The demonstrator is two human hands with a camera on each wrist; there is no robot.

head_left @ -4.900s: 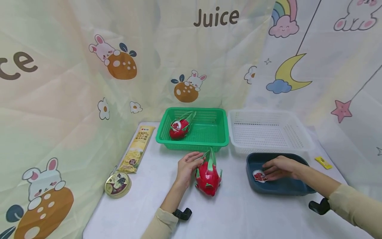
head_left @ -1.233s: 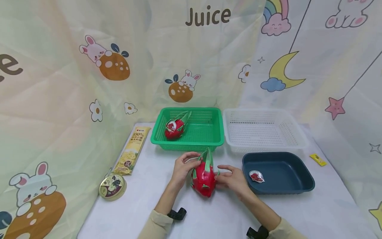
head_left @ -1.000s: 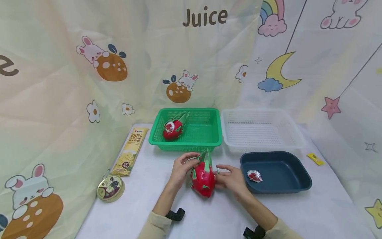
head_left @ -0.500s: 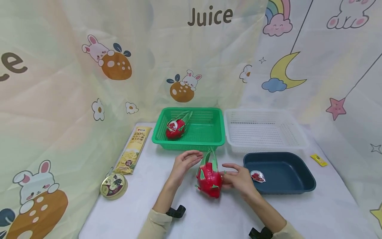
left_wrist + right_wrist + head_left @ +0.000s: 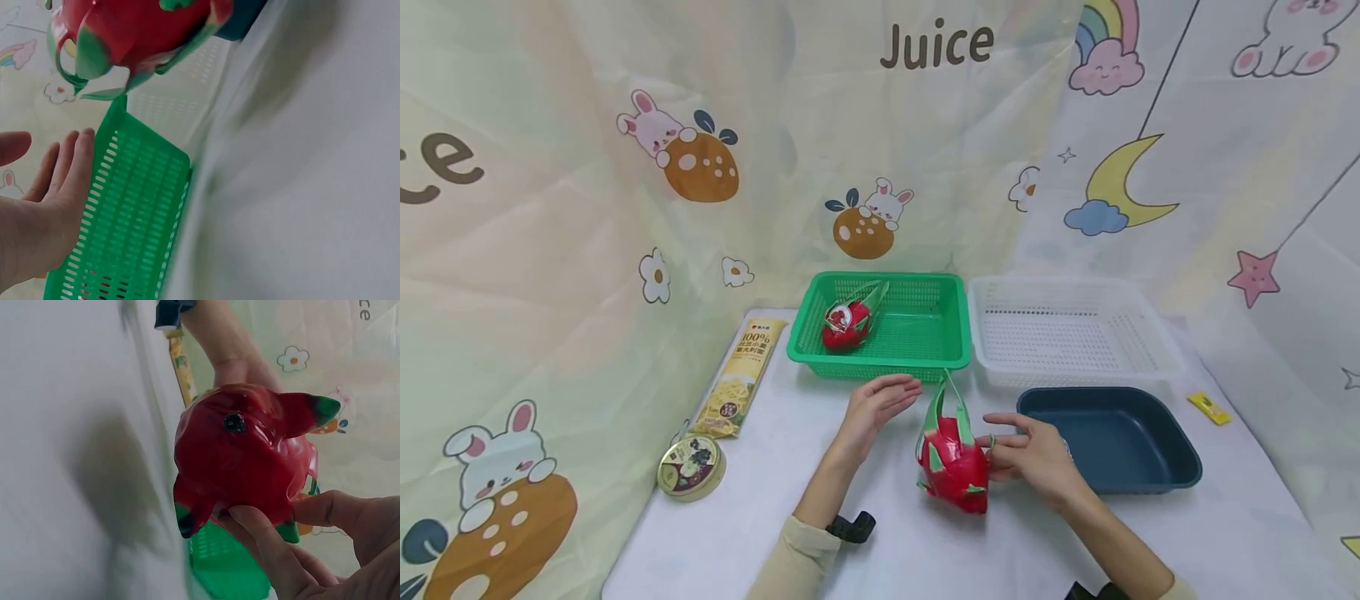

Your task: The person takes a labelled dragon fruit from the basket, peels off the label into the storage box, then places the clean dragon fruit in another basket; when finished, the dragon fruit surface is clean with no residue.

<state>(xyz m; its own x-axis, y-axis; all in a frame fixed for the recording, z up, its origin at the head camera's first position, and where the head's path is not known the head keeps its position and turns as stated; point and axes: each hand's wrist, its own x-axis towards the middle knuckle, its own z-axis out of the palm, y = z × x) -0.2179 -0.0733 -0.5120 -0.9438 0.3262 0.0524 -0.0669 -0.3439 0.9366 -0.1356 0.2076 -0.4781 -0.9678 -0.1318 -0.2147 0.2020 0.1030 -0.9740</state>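
Observation:
A red dragon fruit (image 5: 953, 467) with green leaf tips is held by my right hand (image 5: 1036, 454), whose fingers and thumb pinch its right side. In the right wrist view, the blossom end of the dragon fruit (image 5: 219, 444) faces the camera, raised above the white table with a shadow beside it. My left hand (image 5: 872, 414) is to the left of the fruit, fingers straight and apart from it. A second dragon fruit (image 5: 847, 327) with a round sticker lies in the green basket (image 5: 880, 365) behind my hands.
A white basket (image 5: 1075, 375) stands back right, with a navy tray (image 5: 1150, 450) in front of it. At left lie a yellow noodle packet (image 5: 741, 379) and a round tin (image 5: 691, 468). A small yellow sachet (image 5: 1210, 408) is at far right.
My right hand has left the navy tray and taken hold of the dragon fruit, shifting it right and tilting it. My left hand has come away from its leaves.

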